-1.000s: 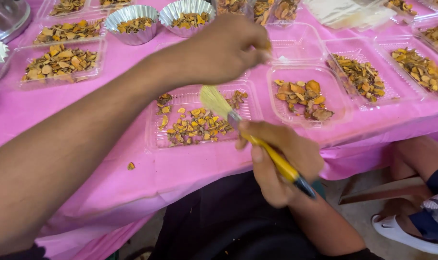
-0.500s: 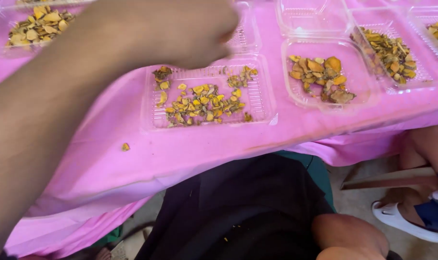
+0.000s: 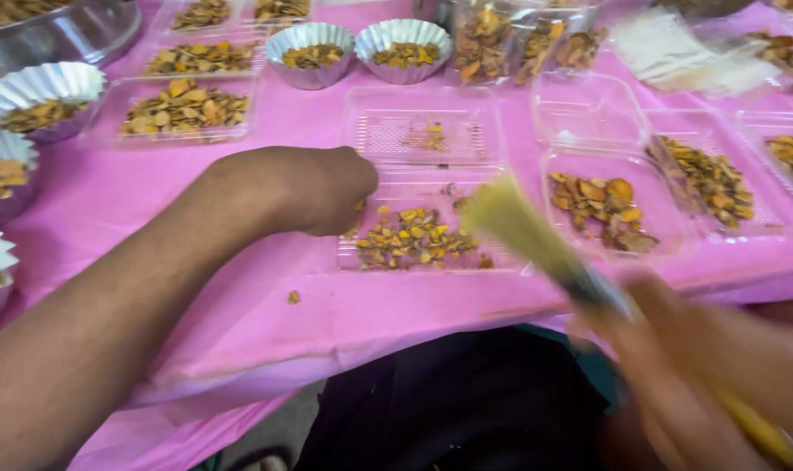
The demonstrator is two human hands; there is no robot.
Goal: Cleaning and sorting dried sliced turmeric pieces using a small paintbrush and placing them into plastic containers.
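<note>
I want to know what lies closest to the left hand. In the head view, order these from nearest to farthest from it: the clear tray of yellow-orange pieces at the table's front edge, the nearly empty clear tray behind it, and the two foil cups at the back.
From the left hand:
1. Front tray, touching its fingers.
2. Nearly empty tray, just behind.
3. Foil cups, at the back.

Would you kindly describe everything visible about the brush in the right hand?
The brush has a pale, yellowish-green tuft of soft-looking bristles, a darker collar below it and a yellow handle, all blurred by motion. It tilts up and to the left, its tuft above the right end of the clear tray of orange-brown pieces; whether it touches the tray cannot be told. The right hand grips the handle near the lower right corner of the view.
</note>
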